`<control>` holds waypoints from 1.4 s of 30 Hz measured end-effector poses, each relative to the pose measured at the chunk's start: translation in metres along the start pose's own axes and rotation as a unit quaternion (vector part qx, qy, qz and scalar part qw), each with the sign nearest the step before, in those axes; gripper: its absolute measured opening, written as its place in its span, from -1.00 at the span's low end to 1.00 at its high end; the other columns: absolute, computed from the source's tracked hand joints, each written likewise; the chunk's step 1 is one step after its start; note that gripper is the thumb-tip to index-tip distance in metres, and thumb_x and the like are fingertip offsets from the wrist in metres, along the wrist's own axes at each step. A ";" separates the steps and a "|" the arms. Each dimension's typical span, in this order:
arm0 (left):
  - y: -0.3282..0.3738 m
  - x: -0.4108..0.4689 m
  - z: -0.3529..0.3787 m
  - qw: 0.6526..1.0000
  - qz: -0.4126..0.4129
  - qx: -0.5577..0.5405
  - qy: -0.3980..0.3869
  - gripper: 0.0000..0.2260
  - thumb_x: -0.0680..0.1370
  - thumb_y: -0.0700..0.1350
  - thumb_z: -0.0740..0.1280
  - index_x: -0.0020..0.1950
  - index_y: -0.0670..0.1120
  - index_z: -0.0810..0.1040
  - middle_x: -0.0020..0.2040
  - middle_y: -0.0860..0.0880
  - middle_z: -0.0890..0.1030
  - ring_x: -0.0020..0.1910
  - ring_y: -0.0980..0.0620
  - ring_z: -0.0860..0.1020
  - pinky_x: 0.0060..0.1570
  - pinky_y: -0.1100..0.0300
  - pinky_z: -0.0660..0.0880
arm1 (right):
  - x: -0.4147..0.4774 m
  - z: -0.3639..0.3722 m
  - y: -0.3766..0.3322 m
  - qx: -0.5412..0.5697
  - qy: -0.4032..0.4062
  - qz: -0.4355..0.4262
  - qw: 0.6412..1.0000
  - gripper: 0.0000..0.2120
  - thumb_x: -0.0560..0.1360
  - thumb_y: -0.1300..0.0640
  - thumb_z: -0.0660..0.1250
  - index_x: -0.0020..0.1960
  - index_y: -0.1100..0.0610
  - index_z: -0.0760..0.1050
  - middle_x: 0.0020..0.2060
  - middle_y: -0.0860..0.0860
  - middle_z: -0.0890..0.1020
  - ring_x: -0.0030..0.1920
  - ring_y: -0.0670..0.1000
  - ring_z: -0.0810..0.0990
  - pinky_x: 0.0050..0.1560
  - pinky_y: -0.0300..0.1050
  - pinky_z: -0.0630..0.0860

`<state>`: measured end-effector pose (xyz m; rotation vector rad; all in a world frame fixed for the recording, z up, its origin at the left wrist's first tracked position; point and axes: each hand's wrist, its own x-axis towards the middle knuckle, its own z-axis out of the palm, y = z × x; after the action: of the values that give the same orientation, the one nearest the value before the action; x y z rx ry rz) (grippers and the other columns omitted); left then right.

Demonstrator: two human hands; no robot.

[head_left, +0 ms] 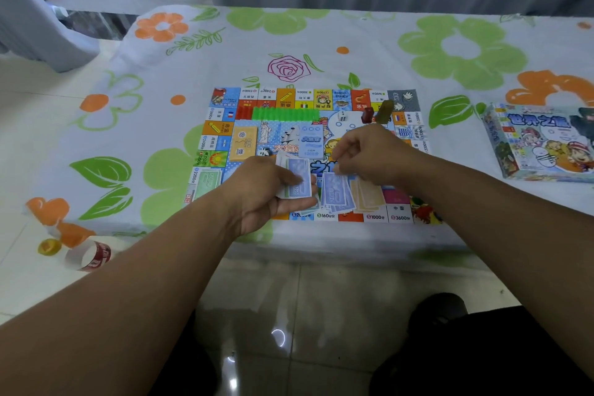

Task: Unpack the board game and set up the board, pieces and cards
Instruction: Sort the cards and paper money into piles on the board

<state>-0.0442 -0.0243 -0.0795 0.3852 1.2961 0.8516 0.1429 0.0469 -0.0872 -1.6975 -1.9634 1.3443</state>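
The colourful game board (225, 125) lies flat on the flowered table. My left hand (266, 196) grips a stack of blue play-money notes (298, 178) over the board's near edge. My right hand (366, 151) hovers just right of it, fingers curled, pinching at the notes' top corner. On the board lie blue notes (334, 191), tan notes (369, 193), green notes (207, 182), a yellow card stack (243, 143), a blue card (311, 141), a green row of houses (284, 114), a white die (341, 116) and red and olive pawns (376, 112).
The game box (543, 141) lies at the table's right edge. A yellow cap (49, 246) and a red-and-white paper band (93, 255) lie on the tiled floor at the left. A grey curtain hangs behind the table.
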 end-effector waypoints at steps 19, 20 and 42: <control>0.001 0.003 -0.002 0.999 -0.004 0.042 0.014 -0.84 0.59 -0.37 0.30 0.15 -0.35 0.56 -0.05 -0.24 0.69 -0.07 -0.16 0.68 -0.18 0.03 0.68 | -0.003 -0.006 0.004 0.058 -0.019 0.027 0.998 -0.94 0.52 0.25 0.46 -0.06 0.25 0.63 -0.45 0.04 0.58 -0.47 -0.06 0.48 -0.49 -0.21 0.37; 0.001 0.002 -0.003 0.999 -0.004 0.042 0.020 -0.86 0.59 -0.36 0.31 0.12 -0.35 0.56 -0.07 -0.25 0.68 -0.09 -0.16 0.68 -0.19 0.03 0.68 | -0.004 -0.005 0.006 0.039 -0.023 0.034 0.998 -0.94 0.52 0.25 0.46 -0.06 0.26 0.63 -0.43 0.05 0.59 -0.47 -0.06 0.49 -0.47 -0.20 0.39; 0.002 -0.009 -0.027 0.999 0.023 0.020 0.019 -0.78 0.55 -0.43 0.32 0.17 -0.29 0.59 0.06 -0.22 0.70 -0.07 -0.14 0.72 -0.17 0.04 0.68 | 0.006 0.036 -0.042 0.105 -0.078 -0.030 0.991 -0.78 0.54 0.05 0.45 -0.01 0.22 0.62 -0.28 0.08 0.61 -0.45 -0.06 0.47 -0.48 -0.21 0.37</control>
<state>-0.0708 -0.0348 -0.0789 0.4344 1.3449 0.8768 0.0890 0.0388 -0.0788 -1.4678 -1.8576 1.6404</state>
